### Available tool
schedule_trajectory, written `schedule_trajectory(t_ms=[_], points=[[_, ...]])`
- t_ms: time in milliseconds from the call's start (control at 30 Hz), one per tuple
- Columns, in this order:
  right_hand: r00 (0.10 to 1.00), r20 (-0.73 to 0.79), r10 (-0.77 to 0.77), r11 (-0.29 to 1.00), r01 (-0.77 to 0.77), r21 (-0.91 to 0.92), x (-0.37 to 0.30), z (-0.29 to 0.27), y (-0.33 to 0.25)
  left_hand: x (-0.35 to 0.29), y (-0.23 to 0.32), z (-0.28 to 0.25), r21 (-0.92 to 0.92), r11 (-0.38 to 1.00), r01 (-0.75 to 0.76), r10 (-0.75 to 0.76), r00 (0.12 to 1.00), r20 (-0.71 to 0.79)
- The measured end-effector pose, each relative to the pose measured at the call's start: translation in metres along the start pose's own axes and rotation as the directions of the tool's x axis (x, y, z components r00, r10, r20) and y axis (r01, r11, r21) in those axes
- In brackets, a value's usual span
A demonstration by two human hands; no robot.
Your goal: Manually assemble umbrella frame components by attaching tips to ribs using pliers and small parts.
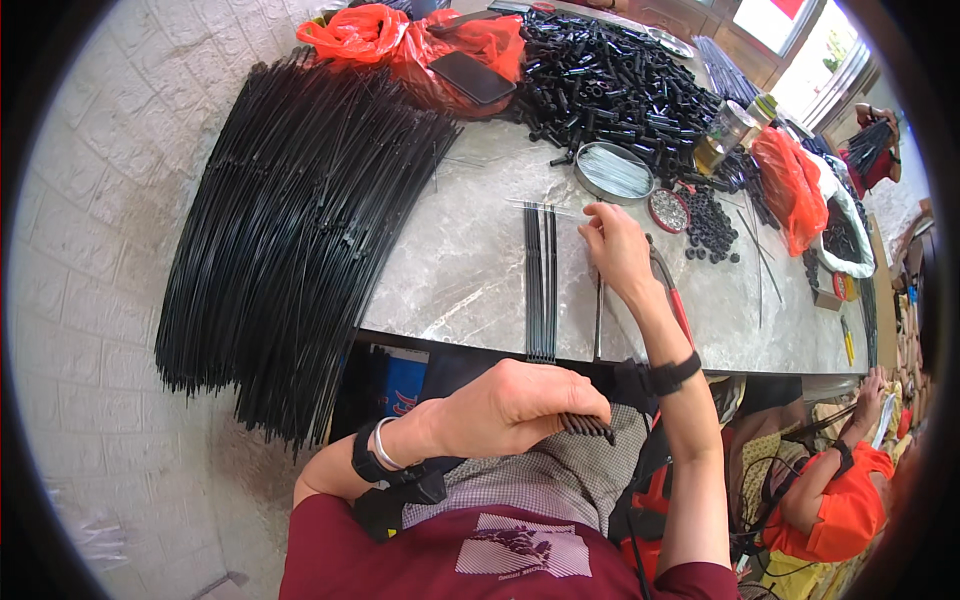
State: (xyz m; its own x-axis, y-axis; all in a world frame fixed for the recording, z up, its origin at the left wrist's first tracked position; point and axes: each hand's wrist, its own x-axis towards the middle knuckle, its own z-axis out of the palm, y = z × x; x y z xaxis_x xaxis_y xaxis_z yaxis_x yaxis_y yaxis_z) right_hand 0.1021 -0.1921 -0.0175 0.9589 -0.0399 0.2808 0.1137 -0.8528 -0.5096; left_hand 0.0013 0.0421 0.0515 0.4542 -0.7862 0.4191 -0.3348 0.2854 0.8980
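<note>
My left hand (520, 395) is closed around a small bundle of thin black rods (541, 285). Their curved near ends stick out beside my thumb, over my lap. The far ends lie on the grey tabletop (460, 290), where a few thin pale wires cross them. My right hand (617, 250) hovers just right of those far ends, thumb and fingers pinched together. Whatever is between the fingertips is too small to make out. Below it lies a dark thin stick (599, 325), and beside the wrist are red-handled pliers (678, 305).
A large stack of black rods (300, 220) overhangs the table's left edge. Behind are red plastic bags (375, 35), a phone (472, 78) and a heap of black tubes (610, 85). A tin of pale wires (613, 172) stands near small black caps (710, 225). Another person (835, 500) sits at right.
</note>
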Motion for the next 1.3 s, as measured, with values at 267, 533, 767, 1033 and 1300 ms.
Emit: schedule_trajectory(t_ms=[267, 533, 767, 1033, 1300], points=[[0.991, 0.069, -0.116, 0.977, 0.126, -0.173, 0.025, 0.022, 0.008, -0.002, 0.001, -0.004, -0.023, 1.000, -0.013, 0.014, 1.000, 0.027], [0.986, 0.081, -0.148, 0.951, 0.164, -0.264, 0.024, 0.031, 0.000, -0.002, 0.001, -0.003, -0.040, 0.998, -0.045, 0.046, 0.999, 0.026], [0.977, 0.122, -0.178, 0.939, 0.205, -0.276, 0.026, 0.028, -0.004, -0.002, 0.002, -0.002, -0.021, 0.999, -0.044, 0.044, 0.999, 0.023], [0.982, 0.079, -0.169, 0.946, 0.184, -0.268, 0.026, 0.033, -0.010, -0.002, 0.002, 0.000, -0.019, 0.998, -0.062, 0.062, 0.998, 0.032], [0.987, 0.149, -0.053, 0.960, 0.092, -0.264, 0.012, 0.032, -0.042, -0.004, 0.002, 0.003, 0.008, 0.998, -0.063, 0.063, 0.998, 0.014]])
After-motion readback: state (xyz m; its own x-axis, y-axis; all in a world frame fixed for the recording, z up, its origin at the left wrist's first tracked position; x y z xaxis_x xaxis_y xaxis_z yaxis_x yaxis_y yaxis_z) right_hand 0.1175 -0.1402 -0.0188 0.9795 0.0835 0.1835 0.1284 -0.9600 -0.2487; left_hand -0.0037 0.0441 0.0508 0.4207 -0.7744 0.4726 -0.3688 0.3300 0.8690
